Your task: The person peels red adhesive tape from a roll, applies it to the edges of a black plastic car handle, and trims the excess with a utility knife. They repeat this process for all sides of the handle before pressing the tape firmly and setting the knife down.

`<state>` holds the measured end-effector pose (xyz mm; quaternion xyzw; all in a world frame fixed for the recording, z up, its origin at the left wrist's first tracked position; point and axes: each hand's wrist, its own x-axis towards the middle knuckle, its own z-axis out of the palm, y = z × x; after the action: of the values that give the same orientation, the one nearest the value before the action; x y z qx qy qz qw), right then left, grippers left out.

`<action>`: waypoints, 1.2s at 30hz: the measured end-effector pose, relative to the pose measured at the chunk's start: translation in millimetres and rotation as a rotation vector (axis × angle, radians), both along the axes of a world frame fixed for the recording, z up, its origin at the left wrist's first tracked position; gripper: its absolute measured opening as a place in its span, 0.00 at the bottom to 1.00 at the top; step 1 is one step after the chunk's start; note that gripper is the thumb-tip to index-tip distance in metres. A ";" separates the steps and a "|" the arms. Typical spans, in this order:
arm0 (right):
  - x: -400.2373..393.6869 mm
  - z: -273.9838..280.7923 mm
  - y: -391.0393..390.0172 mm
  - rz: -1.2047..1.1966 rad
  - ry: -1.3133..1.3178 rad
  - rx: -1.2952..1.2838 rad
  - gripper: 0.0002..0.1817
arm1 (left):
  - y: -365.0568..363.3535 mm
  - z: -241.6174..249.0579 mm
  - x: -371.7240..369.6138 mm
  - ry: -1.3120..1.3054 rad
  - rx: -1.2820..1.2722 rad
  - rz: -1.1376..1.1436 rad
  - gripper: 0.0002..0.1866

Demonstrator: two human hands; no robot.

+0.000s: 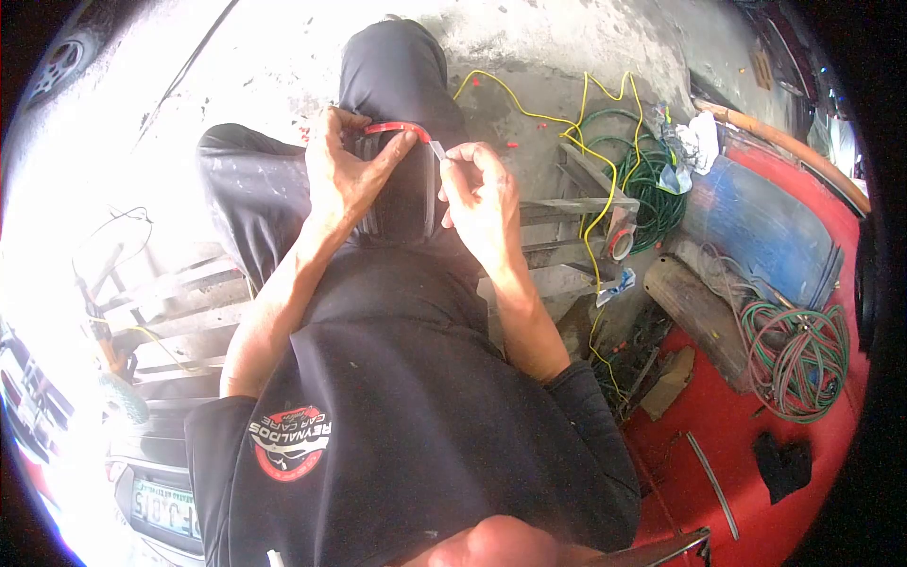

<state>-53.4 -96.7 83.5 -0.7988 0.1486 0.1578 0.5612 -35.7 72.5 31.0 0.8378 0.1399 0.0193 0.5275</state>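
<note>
A curved red strip [395,127] lies along the upper edge of a dark, ridged object [402,194] on my lap. My left hand [348,175] is closed on the strip, with the thumb pressed near its middle and the fingers at its left end. At the strip's right end is a small pale blade-like piece [436,149]. My right hand [480,194] pinches this piece between thumb and forefinger. The other fingers of my right hand curl beside the dark object.
Slatted bench [557,206] under me. To the right, a yellow cord [612,180], green hose coil [652,194], tape roll [621,245], blue container [751,222], wooden piece [697,317] and red panel [694,482]. Lower left, a car's licence plate [162,506].
</note>
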 end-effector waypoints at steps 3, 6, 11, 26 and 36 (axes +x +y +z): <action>-0.8 -1.2 -1.7 0.007 0.009 0.021 0.07 | 0.0 -3.2 -0.5 -0.024 0.017 -0.001 0.29; -0.2 -0.1 -2.4 0.012 0.019 0.023 0.10 | 0.5 -4.5 -0.2 -0.037 0.032 -0.003 0.29; 0.3 -2.6 -3.1 0.036 -0.024 -0.002 0.09 | 0.1 -2.0 0.0 -0.015 0.014 0.000 0.29; 8.1 -2.9 -5.4 0.003 0.111 0.119 0.08 | 0.5 -4.7 1.1 -0.022 0.018 0.003 0.29; 12.8 -1.7 -2.8 0.055 0.106 0.037 0.06 | 0.5 -7.6 1.3 -0.043 0.003 0.015 0.31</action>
<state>-40.6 -99.4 81.8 -0.7826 0.1532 0.2181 0.5626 -34.4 73.0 23.4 0.8369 0.1348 0.0415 0.5289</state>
